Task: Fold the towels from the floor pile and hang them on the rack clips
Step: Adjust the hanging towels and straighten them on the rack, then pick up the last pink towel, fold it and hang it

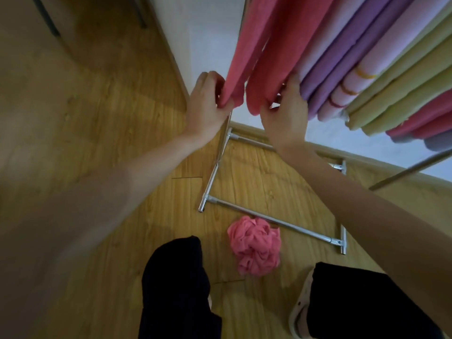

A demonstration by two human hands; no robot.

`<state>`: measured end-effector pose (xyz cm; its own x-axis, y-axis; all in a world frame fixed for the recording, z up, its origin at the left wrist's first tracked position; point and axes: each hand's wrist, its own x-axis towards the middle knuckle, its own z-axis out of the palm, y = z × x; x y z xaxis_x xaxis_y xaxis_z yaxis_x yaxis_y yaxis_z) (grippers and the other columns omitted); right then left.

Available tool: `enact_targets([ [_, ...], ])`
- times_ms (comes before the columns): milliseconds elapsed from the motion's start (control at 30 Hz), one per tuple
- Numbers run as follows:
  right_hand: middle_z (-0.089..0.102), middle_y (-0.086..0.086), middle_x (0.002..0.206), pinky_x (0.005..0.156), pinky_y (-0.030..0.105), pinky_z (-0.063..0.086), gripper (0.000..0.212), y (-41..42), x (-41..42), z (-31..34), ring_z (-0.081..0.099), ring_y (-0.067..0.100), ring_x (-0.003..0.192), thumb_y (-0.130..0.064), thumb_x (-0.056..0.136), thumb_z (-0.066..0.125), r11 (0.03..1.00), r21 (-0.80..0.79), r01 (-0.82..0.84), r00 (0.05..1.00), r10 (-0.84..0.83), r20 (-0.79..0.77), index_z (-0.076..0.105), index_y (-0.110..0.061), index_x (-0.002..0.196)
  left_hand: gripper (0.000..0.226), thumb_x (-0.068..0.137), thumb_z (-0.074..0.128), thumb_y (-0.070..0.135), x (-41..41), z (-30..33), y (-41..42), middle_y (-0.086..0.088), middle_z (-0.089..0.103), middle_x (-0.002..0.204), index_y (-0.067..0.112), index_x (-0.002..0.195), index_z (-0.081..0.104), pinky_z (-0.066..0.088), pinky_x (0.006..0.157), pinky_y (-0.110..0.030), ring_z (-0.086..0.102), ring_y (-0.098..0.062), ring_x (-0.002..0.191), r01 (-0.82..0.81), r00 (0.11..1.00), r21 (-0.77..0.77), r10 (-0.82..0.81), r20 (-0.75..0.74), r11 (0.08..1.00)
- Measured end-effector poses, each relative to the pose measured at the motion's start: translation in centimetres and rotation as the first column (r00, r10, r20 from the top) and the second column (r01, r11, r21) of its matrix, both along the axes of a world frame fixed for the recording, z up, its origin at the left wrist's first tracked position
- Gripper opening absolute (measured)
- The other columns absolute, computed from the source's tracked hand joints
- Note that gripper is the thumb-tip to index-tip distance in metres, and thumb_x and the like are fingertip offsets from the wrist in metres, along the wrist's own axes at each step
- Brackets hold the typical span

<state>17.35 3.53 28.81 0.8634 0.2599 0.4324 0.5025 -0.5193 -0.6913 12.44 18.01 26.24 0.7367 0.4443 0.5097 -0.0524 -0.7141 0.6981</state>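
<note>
Two folded pink towels hang side by side from the rack at top centre. My left hand (pixel 206 104) pinches the lower end of the left pink towel (pixel 242 52). My right hand (pixel 285 111) grips the bottom of the second pink towel (pixel 276 59). One crumpled pink towel (pixel 254 245) lies on the wooden floor between my feet and the rack's base. The rack clips are hidden above the frame.
Purple (pixel 342 50), pale pink striped (pixel 371 59), yellow-green (pixel 401 91) and more pink towels hang to the right. The rack's metal base bars (pixel 271 220) rest on the floor by the white wall (pixel 212 33). My dark trouser legs and a light shoe (pixel 300 311) are at the bottom.
</note>
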Motion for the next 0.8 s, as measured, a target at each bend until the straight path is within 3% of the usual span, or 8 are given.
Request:
enact_targets([
  [167,0.064,0.006,0.111,0.079,0.048,0.052,0.037,-5.2,0.4,-6.6,0.062,0.024,0.101,-0.012,0.084,0.054,0.979,-0.165,-0.121,0.993,0.120,-0.016,0.046,-0.004,0.119,0.023,0.086,0.063,0.015,-1.6,-5.3,-1.7,-0.004,0.052,0.097,0.006,0.105,0.052,0.041,0.062,-0.014,0.051,-0.011,0.074,0.088,0.973,0.048,-0.075,-0.216,0.995],
  [267,0.058,0.013,0.120,0.084,0.043,0.050,0.037,-9.0,0.4,-12.0,0.058,0.030,0.106,-0.011,0.087,0.053,0.918,-0.358,-0.170,0.979,0.115,-0.171,0.045,-0.004,0.124,0.024,0.085,0.063,0.010,-2.4,-10.5,-3.1,-0.005,0.054,0.097,0.009,0.106,0.051,0.044,0.064,-0.023,0.056,-0.017,0.080,0.104,0.895,0.047,-0.073,-0.439,0.993],
  [333,0.051,0.014,0.129,0.086,0.037,0.045,0.041,-11.5,-0.3,-16.1,0.051,0.031,0.115,-0.010,0.089,0.053,0.852,-0.480,-0.210,0.948,0.058,-0.312,0.044,-0.005,0.129,0.030,0.083,0.064,0.010,-2.7,-14.3,-4.2,-0.009,0.053,0.105,0.007,0.110,0.050,0.041,0.068,-0.028,0.056,-0.023,0.090,0.134,0.783,0.011,-0.099,-0.614,0.991],
  [400,0.045,0.015,0.133,0.090,0.039,0.042,0.044,-13.8,-1.5,-20.5,0.046,0.031,0.120,-0.008,0.089,0.053,0.794,-0.534,-0.289,0.890,0.017,-0.456,0.042,-0.004,0.131,0.034,0.083,0.063,0.010,-3.0,-18.3,-5.5,-0.015,0.049,0.116,0.004,0.114,0.048,0.037,0.075,-0.029,0.053,-0.029,0.102,0.178,0.610,-0.033,-0.137,-0.780,0.984],
  [467,0.044,0.016,0.133,0.093,0.040,0.041,0.045,-15.9,-2.8,-24.9,0.046,0.032,0.121,-0.007,0.088,0.052,0.748,-0.556,-0.363,0.808,-0.045,-0.587,0.041,-0.003,0.131,0.034,0.084,0.062,0.013,-3.7,-22.0,-7.1,-0.016,0.046,0.119,0.004,0.114,0.048,0.043,0.083,-0.035,0.052,-0.032,0.108,0.235,0.440,-0.068,-0.168,-0.882,0.970],
  [567,0.044,0.021,0.131,0.097,0.042,0.040,0.045,-18.1,-5.1,-30.8,0.045,0.035,0.122,-0.004,0.086,0.051,0.695,-0.529,-0.488,0.693,-0.060,-0.718,0.041,0.001,0.130,0.035,0.084,0.061,0.016,-5.3,-27.5,-9.7,-0.016,0.048,0.118,0.003,0.114,0.050,0.046,0.089,-0.043,0.052,-0.033,0.109,0.268,0.291,-0.121,-0.200,-0.936,0.956],
  [700,0.040,0.021,0.141,0.100,0.042,0.040,0.053,-18.6,-7.3,-36.3,0.041,0.035,0.128,-0.004,0.086,0.051,0.585,-0.505,-0.635,0.611,-0.021,-0.792,0.035,0.001,0.137,0.022,0.086,0.059,0.014,-7.8,-34.3,-12.8,-0.011,0.057,0.113,0.010,0.108,0.058,0.045,0.090,-0.041,0.054,-0.031,0.108,0.252,0.233,-0.233,-0.293,-0.928,0.939],
  [800,0.047,0.019,0.134,0.093,0.044,0.045,0.053,-18.2,-8.3,-40.0,0.047,0.033,0.122,-0.006,0.086,0.048,0.557,-0.477,-0.679,0.600,0.047,-0.799,0.038,-0.002,0.138,0.033,0.091,0.058,0.025,-9.5,-38.1,-14.6,-0.013,0.052,0.124,0.014,0.122,0.056,0.046,0.092,-0.041,0.054,-0.032,0.112,0.274,0.201,-0.285,-0.344,-0.917,0.919],
])
